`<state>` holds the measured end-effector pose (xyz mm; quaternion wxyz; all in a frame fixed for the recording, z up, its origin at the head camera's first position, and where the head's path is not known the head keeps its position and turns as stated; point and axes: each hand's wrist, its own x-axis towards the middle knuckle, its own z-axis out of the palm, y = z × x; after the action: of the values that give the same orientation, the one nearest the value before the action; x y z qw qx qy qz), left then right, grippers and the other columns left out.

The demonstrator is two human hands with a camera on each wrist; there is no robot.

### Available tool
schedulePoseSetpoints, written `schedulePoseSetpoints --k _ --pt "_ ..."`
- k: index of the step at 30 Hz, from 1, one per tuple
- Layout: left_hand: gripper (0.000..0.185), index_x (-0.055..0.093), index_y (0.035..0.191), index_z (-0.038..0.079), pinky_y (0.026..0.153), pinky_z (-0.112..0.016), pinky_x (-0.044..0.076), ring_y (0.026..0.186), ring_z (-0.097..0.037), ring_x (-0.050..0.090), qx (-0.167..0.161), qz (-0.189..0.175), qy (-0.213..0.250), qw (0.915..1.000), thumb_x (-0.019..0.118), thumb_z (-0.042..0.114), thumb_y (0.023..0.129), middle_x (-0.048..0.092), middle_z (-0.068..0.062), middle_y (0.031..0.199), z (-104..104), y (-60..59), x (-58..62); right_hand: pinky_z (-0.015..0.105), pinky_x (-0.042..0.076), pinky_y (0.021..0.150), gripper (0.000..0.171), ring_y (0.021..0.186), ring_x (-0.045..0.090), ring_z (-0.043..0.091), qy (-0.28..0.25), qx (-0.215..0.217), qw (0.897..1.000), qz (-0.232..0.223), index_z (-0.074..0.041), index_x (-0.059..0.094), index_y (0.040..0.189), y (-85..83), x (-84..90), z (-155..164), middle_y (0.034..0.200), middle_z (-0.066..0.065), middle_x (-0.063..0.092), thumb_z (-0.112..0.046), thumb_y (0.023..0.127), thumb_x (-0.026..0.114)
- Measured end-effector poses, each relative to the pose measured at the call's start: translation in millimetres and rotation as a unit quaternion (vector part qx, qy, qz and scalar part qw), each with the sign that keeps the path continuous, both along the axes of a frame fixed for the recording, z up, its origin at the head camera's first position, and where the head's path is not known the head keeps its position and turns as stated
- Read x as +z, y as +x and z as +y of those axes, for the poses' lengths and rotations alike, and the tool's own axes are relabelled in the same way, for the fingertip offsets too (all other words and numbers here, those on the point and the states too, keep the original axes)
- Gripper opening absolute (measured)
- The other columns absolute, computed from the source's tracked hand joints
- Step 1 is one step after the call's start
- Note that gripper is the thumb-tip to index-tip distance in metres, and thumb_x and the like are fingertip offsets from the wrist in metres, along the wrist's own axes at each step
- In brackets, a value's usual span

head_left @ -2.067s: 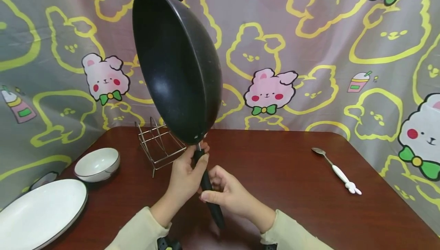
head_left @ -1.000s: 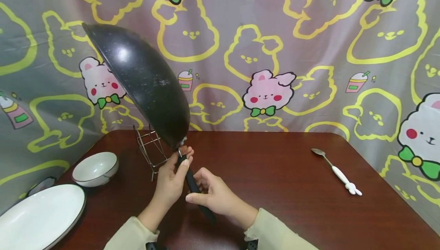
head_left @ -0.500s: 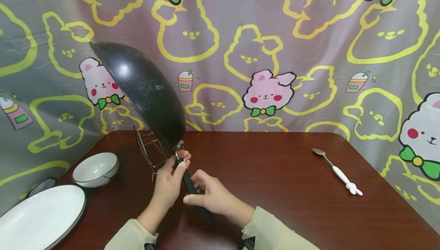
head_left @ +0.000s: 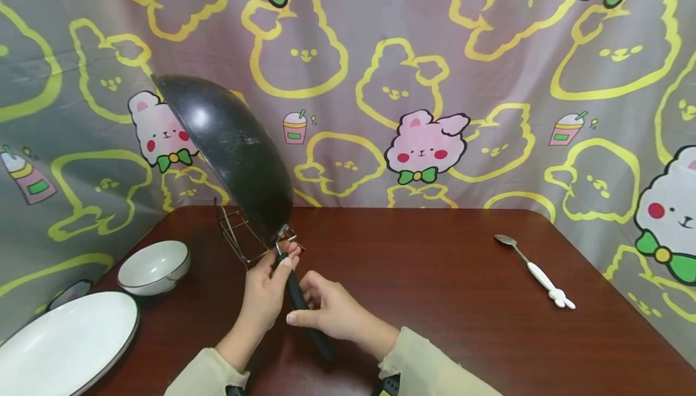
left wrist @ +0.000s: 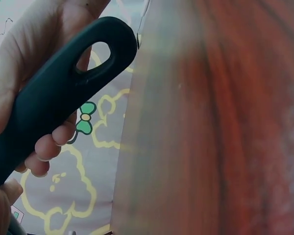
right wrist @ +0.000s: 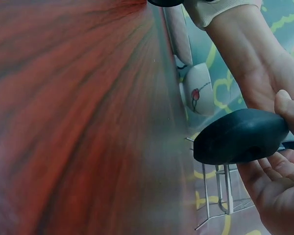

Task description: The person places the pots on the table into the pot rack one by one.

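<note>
A black wok (head_left: 234,148) is held up at a slant, its outer side toward me and its bowl turned to the left. My left hand (head_left: 263,290) grips the top of its black handle (head_left: 296,293), close to the metal neck. Lower down, my right hand (head_left: 331,311) holds the same handle, thumb in front and fingers behind. In the left wrist view the handle's end with its hanging hole (left wrist: 108,56) shows. A wire rack (head_left: 231,236) stands behind the wok, partly hidden by it; whether they touch I cannot tell.
At the left of the brown table (head_left: 435,299) are a white bowl (head_left: 154,269) and a large white plate (head_left: 70,341) with a dark rim. A spoon with a white rabbit-shaped handle (head_left: 544,281) lies on the right. A patterned cloth (head_left: 489,51) hangs behind the table.
The wok has turned from showing its inside to showing its outer side, tilted left and come down. Both hands have kept their hold on the handle. The rack appears slightly shifted.
</note>
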<state>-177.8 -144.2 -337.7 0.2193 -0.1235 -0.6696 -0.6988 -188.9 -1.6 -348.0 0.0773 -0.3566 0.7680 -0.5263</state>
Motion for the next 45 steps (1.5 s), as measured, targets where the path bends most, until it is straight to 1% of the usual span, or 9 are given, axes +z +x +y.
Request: schedulePoseSetpoints --k 2,9,14,19,24,30,37,42,45 --pt "0.034 0.041 0.125 -0.019 0.09 -0.023 0.044 0.105 -0.002 0.058 -0.002 -0.007 0.005 1.0 0.041 -0.006 0.093 0.048 -0.035 0.124 -1 0.0 -0.8 0.017 0.043 0.057 0.028 0.06 0.055 0.0 0.003 -0.002 1.0 0.0 -0.008 0.052 0.094 0.1 -0.2 0 0.076 0.007 0.067 -0.013 0.077 0.074" --pt "0.037 0.038 0.128 -0.017 0.09 -0.023 0.045 0.105 -0.006 0.059 -0.003 -0.038 0.024 0.999 0.04 -0.003 0.095 0.048 -0.035 0.125 -3 0.5 -6.5 0.017 0.043 0.055 0.028 0.058 0.054 0.0 0.014 -0.008 1.0 0.001 -0.009 0.052 0.092 -0.6 -3.7 0 0.073 0.004 0.067 -0.014 0.076 0.075" --pt "0.036 0.038 0.127 -0.018 0.09 -0.024 0.046 0.105 -0.009 0.06 -0.002 -0.05 0.037 0.9981 0.039 -0.002 0.095 0.048 -0.036 0.124 -5 -1.3 -11.1 0.017 0.043 0.056 0.028 0.058 0.054 -0.001 0.025 -0.011 1.0 0.004 -0.01 0.052 0.091 -1.7 -5.9 -1 0.072 0.001 0.066 -0.014 0.076 0.075" --pt "0.034 0.042 0.125 -0.016 0.089 -0.024 0.047 0.103 -0.008 0.061 0.003 -0.057 0.03 0.9979 0.041 -0.004 0.093 0.049 -0.035 0.123 -7 -5.5 -15.9 0.017 0.043 0.057 0.028 0.06 0.054 -0.001 0.023 -0.019 1.0 0.007 -0.009 0.051 0.092 -3.6 -11.0 -3 0.074 0.001 0.067 -0.015 0.077 0.074" --pt "0.036 0.04 0.127 -0.016 0.09 -0.023 0.046 0.103 -0.006 0.06 -0.003 -0.071 0.019 0.9973 0.04 -0.002 0.094 0.047 -0.035 0.126 -10 -9.5 -15.4 0.017 0.043 0.059 0.028 0.062 0.054 -0.002 0.023 -0.029 0.999 0.01 -0.01 0.052 0.093 -7.0 -15.5 -6 0.078 0.002 0.067 -0.016 0.078 0.074" --pt "0.036 0.038 0.129 -0.016 0.091 -0.02 0.045 0.1 0.002 0.058 0.001 -0.1 0.03 0.9946 0.038 -0.003 0.095 0.043 -0.035 0.13 -13 -11.2 -13.9 0.017 0.043 0.059 0.028 0.062 0.055 -0.001 0.028 -0.037 0.999 0.005 -0.009 0.052 0.094 -9.1 -16.3 -11 0.08 0.003 0.067 -0.016 0.078 0.074" --pt "0.037 0.038 0.13 -0.014 0.091 -0.02 0.045 0.106 -0.004 0.058 0.003 -0.105 0.022 0.9942 0.037 -0.002 0.095 0.044 -0.033 0.131 -15 -13.7 -12.5 0.018 0.043 0.058 0.028 0.062 0.054 0.0 0.038 -0.052 0.998 0.007 -0.009 0.052 0.094 -10.0 -11.2 -13 0.081 0.004 0.067 -0.017 0.078 0.074" --pt "0.037 0.038 0.131 -0.013 0.092 -0.021 0.044 0.103 0.0 0.057 0.003 -0.112 0.019 0.9936 0.037 -0.001 0.096 0.045 -0.032 0.132 -14 -13.8 -14.0 0.018 0.042 0.057 0.028 0.06 0.053 0.001 0.034 -0.057 0.998 -0.005 -0.009 0.052 0.093 -8.5 -13.0 -13 0.081 0.003 0.067 -0.017 0.077 0.074" --pt "0.037 0.037 0.131 -0.013 0.092 -0.02 0.044 0.108 -0.006 0.057 0.003 -0.112 0.022 0.9935 0.036 -0.002 0.096 0.044 -0.032 0.132 -15 -13.0 -14.9 0.018 0.042 0.057 0.028 0.06 0.053 0.001 0.03 -0.059 0.998 -0.008 -0.009 0.052 0.093 -7.4 -14.1 -14 0.08 0.003 0.067 -0.017 0.077 0.074"
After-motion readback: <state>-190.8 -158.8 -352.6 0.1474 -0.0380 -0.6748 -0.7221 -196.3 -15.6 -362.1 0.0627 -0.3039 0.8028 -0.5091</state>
